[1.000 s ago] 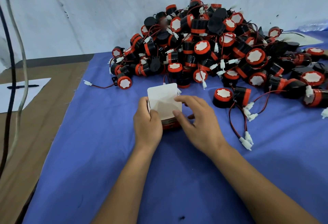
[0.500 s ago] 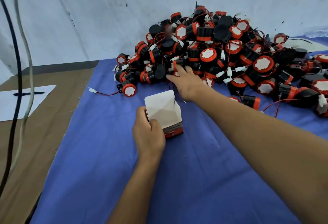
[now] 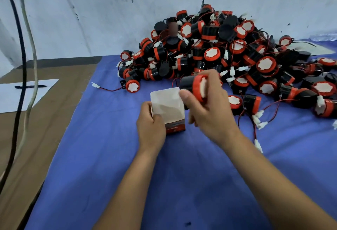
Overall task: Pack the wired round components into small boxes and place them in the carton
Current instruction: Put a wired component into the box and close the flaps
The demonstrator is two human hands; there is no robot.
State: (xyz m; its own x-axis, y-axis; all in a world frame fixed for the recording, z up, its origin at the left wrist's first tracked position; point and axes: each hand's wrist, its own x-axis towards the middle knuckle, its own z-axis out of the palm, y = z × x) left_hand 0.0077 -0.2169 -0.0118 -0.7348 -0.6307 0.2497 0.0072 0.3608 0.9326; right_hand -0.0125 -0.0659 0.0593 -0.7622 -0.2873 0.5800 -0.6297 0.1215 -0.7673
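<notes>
Round component (image 3: 194,86), black body with red ring, gripped in right hand (image 3: 209,109), just above and right of small box (image 3: 166,109). Box upright on blue cloth (image 3: 109,156) over desk, flap up, clasped by left hand (image 3: 151,125). Pile of components (image 3: 228,53) behind, against wall. Paper with pen (image 3: 30,86) far left.

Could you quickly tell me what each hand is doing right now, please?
Left hand: closed, holding the small box.
Right hand: closed, holding a round component.
</notes>
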